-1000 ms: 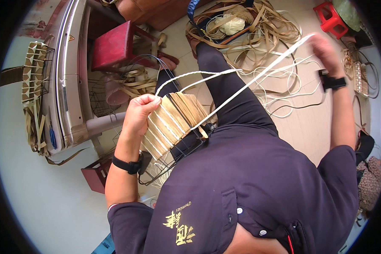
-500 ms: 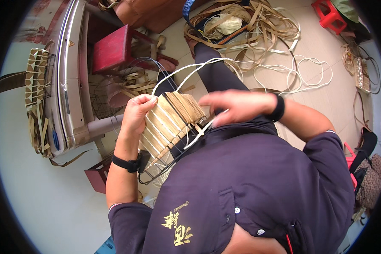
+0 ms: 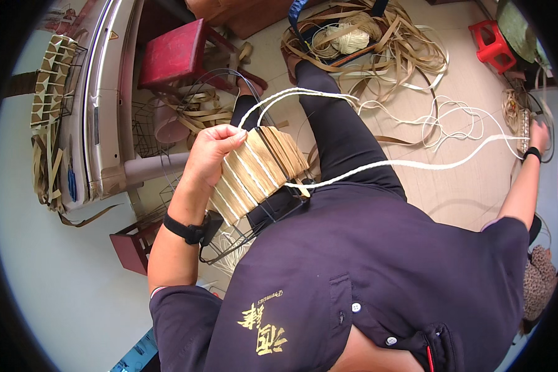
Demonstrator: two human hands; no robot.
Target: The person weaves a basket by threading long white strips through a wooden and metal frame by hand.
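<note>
A tan panel of flat strips, crossed by white cord and darker bands, lies over a black wire frame on my lap. My left hand pinches the panel's upper left edge, thumb on top, where white cord comes out. From the panel's right side a white cord runs in a long curve across my thigh toward the far right. There my right hand, arm stretched out, appears closed on the cord; its fingers are small and partly hidden. Another cord loop arches above the panel.
Loose white cord lies in coils on the tiled floor. Beyond my feet, a cord ball sits among tan strips. A red wooden stool stands left, a red plastic stool at upper right. Another woven piece is at far left.
My right hand has swung from beside the panel out to the far right, drawing the white cord long. The left hand keeps its pinch on the panel. The view has shifted slightly.
</note>
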